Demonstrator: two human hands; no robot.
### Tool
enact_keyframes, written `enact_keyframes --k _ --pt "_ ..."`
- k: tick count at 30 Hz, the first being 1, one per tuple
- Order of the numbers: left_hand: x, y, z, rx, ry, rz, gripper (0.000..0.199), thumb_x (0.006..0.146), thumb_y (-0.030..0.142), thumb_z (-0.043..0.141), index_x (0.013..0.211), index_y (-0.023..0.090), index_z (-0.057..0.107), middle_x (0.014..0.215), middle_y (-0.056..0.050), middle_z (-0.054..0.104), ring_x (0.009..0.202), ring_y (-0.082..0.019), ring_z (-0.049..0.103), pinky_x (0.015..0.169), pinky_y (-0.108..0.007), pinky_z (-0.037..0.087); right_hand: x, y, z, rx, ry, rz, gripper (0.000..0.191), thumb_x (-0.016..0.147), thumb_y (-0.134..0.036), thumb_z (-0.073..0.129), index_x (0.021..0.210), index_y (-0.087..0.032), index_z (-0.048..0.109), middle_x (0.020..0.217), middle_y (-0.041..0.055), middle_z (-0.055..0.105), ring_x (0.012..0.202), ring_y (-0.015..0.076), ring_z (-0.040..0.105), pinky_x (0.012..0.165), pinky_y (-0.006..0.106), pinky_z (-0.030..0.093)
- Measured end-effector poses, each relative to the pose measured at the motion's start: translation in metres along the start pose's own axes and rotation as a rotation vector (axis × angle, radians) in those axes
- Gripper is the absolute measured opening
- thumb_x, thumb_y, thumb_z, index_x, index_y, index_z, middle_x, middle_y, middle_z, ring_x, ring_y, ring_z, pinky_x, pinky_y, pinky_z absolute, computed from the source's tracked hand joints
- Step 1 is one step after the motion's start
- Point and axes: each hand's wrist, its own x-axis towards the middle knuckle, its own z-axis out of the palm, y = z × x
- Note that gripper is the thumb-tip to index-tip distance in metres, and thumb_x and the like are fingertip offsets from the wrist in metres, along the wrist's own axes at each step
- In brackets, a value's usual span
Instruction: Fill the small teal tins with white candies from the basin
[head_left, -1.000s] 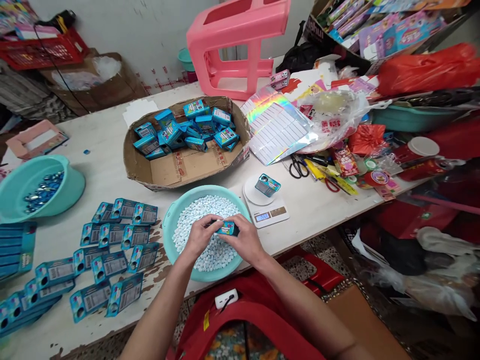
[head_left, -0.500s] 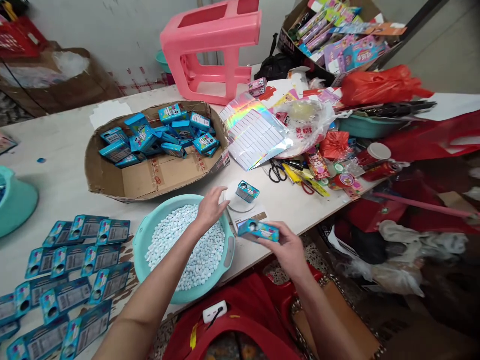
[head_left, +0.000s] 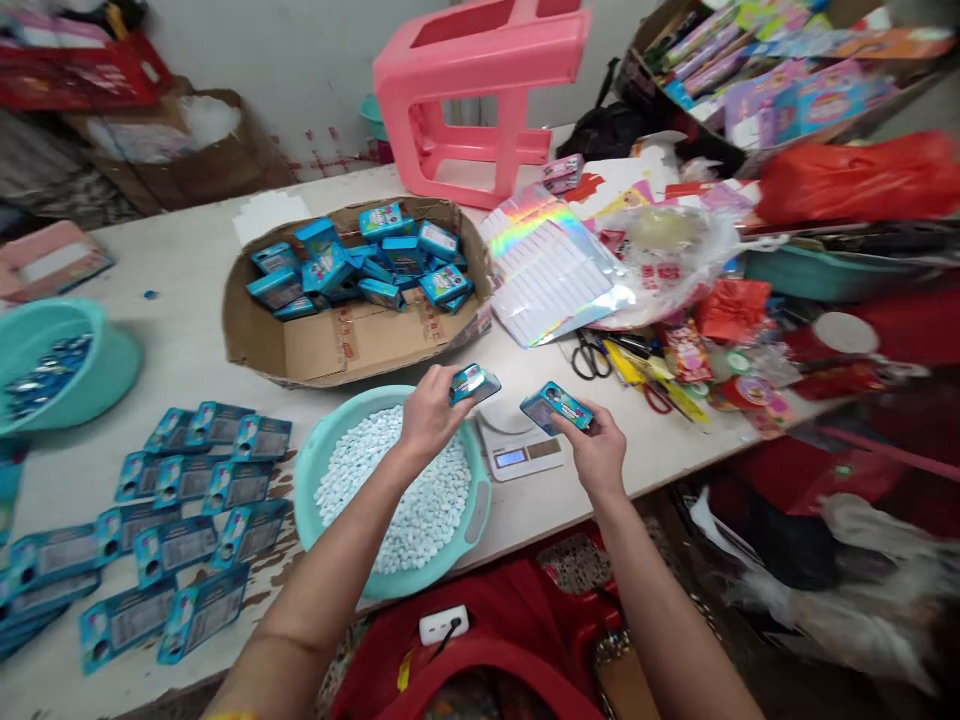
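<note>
My left hand (head_left: 433,412) grips a small blue box (head_left: 475,383) over the right rim of a turquoise basin (head_left: 306,480). White and pale blue candy-like pellets (head_left: 397,490) fill the basin. In my right hand (head_left: 600,447) is another small blue box (head_left: 556,406), held tilted between thumb and fingers. Between and below the two boxes sits a white digital scale (head_left: 529,455) with a round plate and a lit display too small to read. Nothing lies on the visible part of its plate.
A cardboard tray (head_left: 300,362) with several blue boxes stands behind the basin. Rows of blue boxes (head_left: 180,550) lie at the left, near a second turquoise basin (head_left: 112,365). Scissors (head_left: 591,358), label sheets (head_left: 555,270) and a pink stool (head_left: 480,70) are farther back.
My left hand has taken the blue box off the scale plate and lifted it. My right hand has moved its box away from the scale's front, uncovering the display. The view has shifted left.
</note>
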Motion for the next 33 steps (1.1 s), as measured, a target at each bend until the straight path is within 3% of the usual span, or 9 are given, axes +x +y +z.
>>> enact_keyframes --k 5,7,9,13,17,20,25,28,33 --pt "-0.095 -0.047 -0.129 0.037 0.253 -0.384 0.044 0.074 0.047 0.063 0.108 0.021 0.056 0.095 -0.002 0.062 0.085 -0.019 0.058 0.077 -0.029 0.044 0.001 0.015 0.049 -0.046 -0.140 -0.009 0.050 0.059 -0.041 0.076 0.100 -0.016 0.063 0.096 0.0061 0.062 0.084 0.0213 0.060 0.080 0.041 0.050" --pt "-0.131 -0.072 -0.162 0.135 0.343 -0.597 0.050 0.071 0.051 0.063 0.111 0.022 0.055 0.095 -0.003 0.063 0.084 -0.021 0.059 0.075 -0.032 0.045 -0.006 0.014 0.053 -0.065 -0.168 -0.001 0.054 0.060 -0.041 0.076 0.106 -0.017 0.060 0.102 0.0070 0.061 0.090 0.0230 0.060 0.083 0.042 0.049" --pt "-0.159 -0.100 -0.176 0.288 0.380 -0.782 0.055 0.070 0.054 0.062 0.114 0.023 0.053 0.101 -0.006 0.063 0.087 -0.026 0.059 0.075 -0.037 0.046 -0.014 0.010 0.047 -0.092 -0.143 -0.025 0.061 0.060 -0.041 0.076 0.114 -0.020 0.056 0.114 0.0084 0.057 0.103 0.0249 0.057 0.089 0.043 0.046" --pt "-0.182 -0.152 -0.162 0.508 0.306 -0.905 0.060 0.073 0.055 0.056 0.120 0.019 0.051 0.113 -0.014 0.060 0.097 -0.035 0.057 0.077 -0.045 0.046 -0.030 0.001 0.024 -0.123 0.001 -0.007 0.056 0.070 -0.044 0.069 0.117 -0.020 0.051 0.124 0.0115 0.052 0.110 0.0249 0.053 0.089 0.043 0.047" --pt "-0.184 -0.187 -0.128 0.580 0.188 -0.817 0.054 0.078 0.052 0.050 0.116 0.014 0.054 0.115 -0.020 0.056 0.107 -0.039 0.051 0.078 -0.049 0.045 -0.040 0.004 0.005 -0.155 0.092 0.028 0.050 0.070 -0.046 0.067 0.109 -0.017 0.054 0.120 0.0137 0.055 0.104 0.0251 0.057 0.084 0.043 0.049" --pt "-0.186 -0.197 -0.114 0.646 0.176 -0.764 0.050 0.082 0.048 0.046 0.116 0.012 0.054 0.113 -0.023 0.054 0.108 -0.040 0.047 0.077 -0.051 0.045 -0.046 0.011 -0.003 -0.169 0.101 0.032 0.047 0.069 -0.045 0.067 0.106 -0.017 0.057 0.117 0.0133 0.056 0.103 0.0250 0.057 0.083 0.042 0.050" --pt "-0.177 -0.190 -0.119 0.740 0.271 -0.743 0.044 0.081 0.049 0.049 0.113 0.020 0.057 0.115 -0.012 0.054 0.107 -0.036 0.047 0.078 -0.046 0.046 -0.056 0.021 -0.008 -0.152 0.115 0.068 0.045 0.072 -0.045 0.065 0.106 -0.017 0.057 0.112 0.0126 0.058 0.102 0.0245 0.057 0.083 0.043 0.050" --pt "-0.156 -0.172 -0.117 0.676 0.289 -0.564 0.041 0.083 0.047 0.046 0.111 0.019 0.059 0.112 -0.010 0.057 0.108 -0.031 0.049 0.087 -0.042 0.042 -0.055 0.023 -0.007 -0.139 0.108 0.080 0.044 0.073 -0.045 0.064 0.106 -0.016 0.058 0.110 0.0122 0.059 0.102 0.0245 0.057 0.084 0.044 0.050" --pt "-0.108 -0.122 -0.076 0.390 0.146 -0.363 0.039 0.087 0.046 0.041 0.104 0.018 0.062 0.104 -0.009 0.063 0.096 -0.024 0.057 0.078 -0.031 0.043 -0.043 0.017 0.002 -0.122 0.062 0.055 0.044 0.075 -0.044 0.063 0.108 -0.016 0.057 0.108 0.0111 0.059 0.104 0.0233 0.056 0.085 0.042 0.050"
